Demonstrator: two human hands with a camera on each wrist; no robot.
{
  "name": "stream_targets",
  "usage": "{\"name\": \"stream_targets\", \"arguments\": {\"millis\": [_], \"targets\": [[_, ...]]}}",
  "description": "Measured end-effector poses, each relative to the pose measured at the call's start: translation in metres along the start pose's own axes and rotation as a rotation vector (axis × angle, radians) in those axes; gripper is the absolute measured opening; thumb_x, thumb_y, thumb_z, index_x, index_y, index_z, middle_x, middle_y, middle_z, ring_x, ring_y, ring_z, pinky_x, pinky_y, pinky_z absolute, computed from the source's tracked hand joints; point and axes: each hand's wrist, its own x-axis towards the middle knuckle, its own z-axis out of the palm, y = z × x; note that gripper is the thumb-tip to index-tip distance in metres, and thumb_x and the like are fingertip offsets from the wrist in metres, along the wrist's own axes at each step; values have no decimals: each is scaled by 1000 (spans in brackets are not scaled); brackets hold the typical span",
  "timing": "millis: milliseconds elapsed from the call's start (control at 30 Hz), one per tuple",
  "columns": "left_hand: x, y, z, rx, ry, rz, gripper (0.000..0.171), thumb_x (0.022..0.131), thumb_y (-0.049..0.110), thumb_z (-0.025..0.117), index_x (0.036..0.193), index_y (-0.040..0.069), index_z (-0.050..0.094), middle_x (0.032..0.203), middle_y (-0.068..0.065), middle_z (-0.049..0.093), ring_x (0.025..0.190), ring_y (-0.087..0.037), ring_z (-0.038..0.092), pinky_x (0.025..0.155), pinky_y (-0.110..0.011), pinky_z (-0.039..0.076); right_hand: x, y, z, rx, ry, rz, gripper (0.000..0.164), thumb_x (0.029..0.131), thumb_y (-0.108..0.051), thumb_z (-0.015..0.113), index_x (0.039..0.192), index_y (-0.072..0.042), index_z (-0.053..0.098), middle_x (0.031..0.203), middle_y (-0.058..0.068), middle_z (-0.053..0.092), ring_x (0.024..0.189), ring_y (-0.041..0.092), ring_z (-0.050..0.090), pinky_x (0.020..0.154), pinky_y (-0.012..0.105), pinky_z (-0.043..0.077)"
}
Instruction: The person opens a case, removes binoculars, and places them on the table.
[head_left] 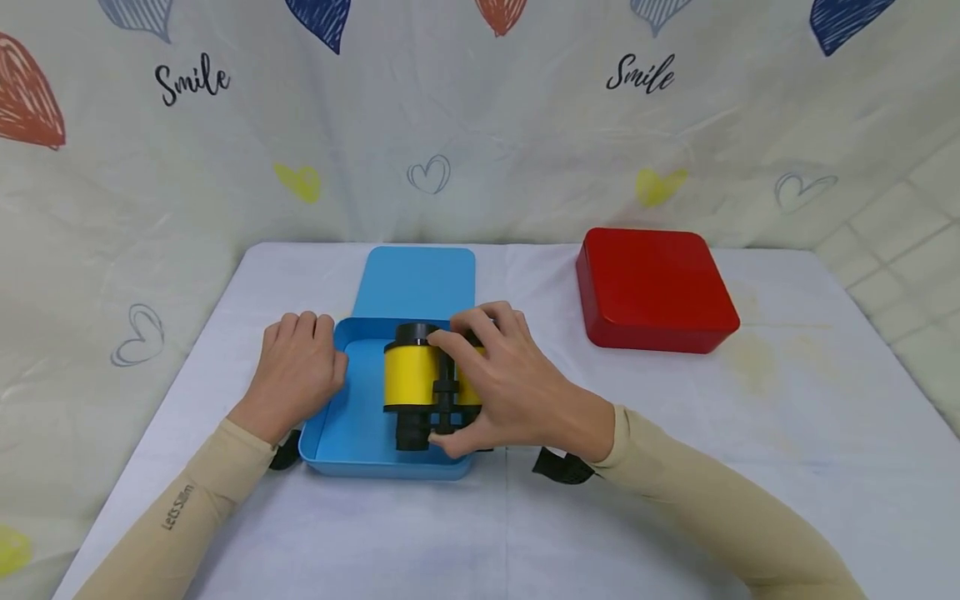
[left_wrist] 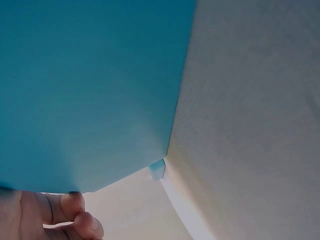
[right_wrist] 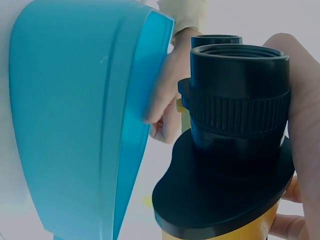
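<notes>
A pair of yellow and black binoculars [head_left: 409,375] is in my right hand [head_left: 532,392], thumb at the near end and fingers across the far end. In the head view they overlap the right part of an open blue box [head_left: 386,470]; the right wrist view shows the black eyepiece [right_wrist: 240,95] beside the box's outer wall [right_wrist: 65,115], above its rim. My left hand [head_left: 296,371] grips the left rim of the box, its fingers [left_wrist: 72,205] curled at the edge in the left wrist view. The hand covers part of the binoculars' right barrel.
Behind the box lies a flat blue lid [head_left: 420,279]. A closed red box [head_left: 652,287] stands at the back right of the white-covered table [head_left: 637,533]. A patterned cloth [head_left: 517,117] hangs along the back edge.
</notes>
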Motion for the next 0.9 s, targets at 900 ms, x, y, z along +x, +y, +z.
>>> {"name": "stream_targets", "arguments": {"millis": [900], "targets": [[1,-1,1,-26,5,-8,14,93,9,50,83,0,48,75,-15,45,74,-31,42,70,-43,36,-28,25,-2,79,62,7,96,58,-65,89,132,-14,56,122,11,55,120,32,44,95,48,43]]}}
